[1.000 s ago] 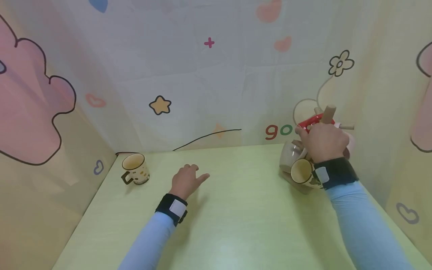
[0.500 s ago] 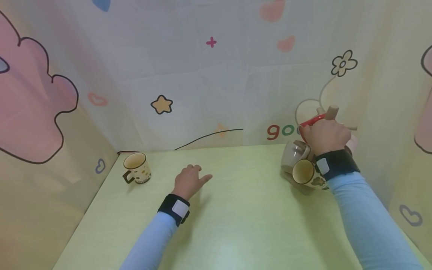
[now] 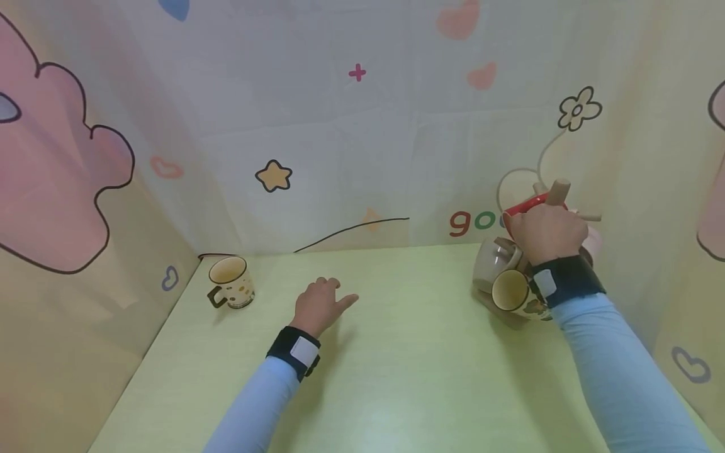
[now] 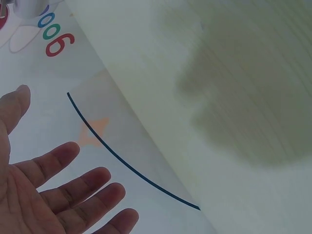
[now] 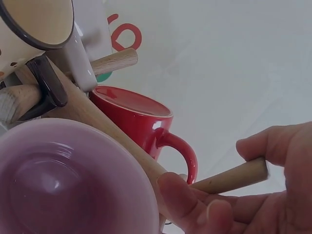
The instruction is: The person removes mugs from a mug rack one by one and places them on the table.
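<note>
My right hand is at the top of a wooden mug tree, gripping it. In the right wrist view, the thumb lies against an upper peg and the fingers curl by the post. Beside it is a red mug with its handle close to that peg. A pink mug, a grey-white mug and a cream patterned mug sit around the post on lower pegs. My left hand hovers over the table with its fingers loosely spread, holding nothing.
Another cream patterned mug stands upright at the table's back left, its dark handle toward the near left. The pale green table ends at a printed cloth backdrop, with cloth walls on both sides.
The right hand shifts only slightly at the mug tree, and the red mug tilts a little beside it. The left hand keeps its pose; the whole view drifts a little.
</note>
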Demonstrator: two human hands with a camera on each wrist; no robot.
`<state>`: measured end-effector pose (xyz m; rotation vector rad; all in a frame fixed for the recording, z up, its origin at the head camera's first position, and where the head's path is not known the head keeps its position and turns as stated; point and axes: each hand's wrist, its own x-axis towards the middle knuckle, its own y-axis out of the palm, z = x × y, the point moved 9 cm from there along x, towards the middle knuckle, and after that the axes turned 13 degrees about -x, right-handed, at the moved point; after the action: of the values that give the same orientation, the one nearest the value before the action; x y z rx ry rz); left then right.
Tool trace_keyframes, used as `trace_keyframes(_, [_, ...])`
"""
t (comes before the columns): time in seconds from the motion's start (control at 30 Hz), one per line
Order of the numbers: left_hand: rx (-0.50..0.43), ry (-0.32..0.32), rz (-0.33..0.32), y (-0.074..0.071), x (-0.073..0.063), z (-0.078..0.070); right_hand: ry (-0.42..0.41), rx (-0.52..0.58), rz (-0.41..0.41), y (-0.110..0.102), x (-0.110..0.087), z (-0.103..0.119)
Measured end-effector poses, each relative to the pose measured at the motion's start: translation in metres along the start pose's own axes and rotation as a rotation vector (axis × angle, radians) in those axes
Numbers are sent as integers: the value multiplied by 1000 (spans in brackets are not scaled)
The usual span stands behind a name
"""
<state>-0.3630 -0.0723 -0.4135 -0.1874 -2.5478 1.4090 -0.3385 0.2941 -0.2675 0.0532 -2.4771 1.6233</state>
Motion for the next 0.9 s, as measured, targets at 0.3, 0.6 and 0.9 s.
trace_keyframes(0.3, [-1,6,3,3,0,-2,5,-1,-3,5,-2,-3])
trace_keyframes(0.6, [-7,9,3,3,0,-5,25,31,-48,4,-3,-5])
trace_keyframes(0.9, [-3,12,4,7,4,-4,-1,64,-68,6,-8,-10])
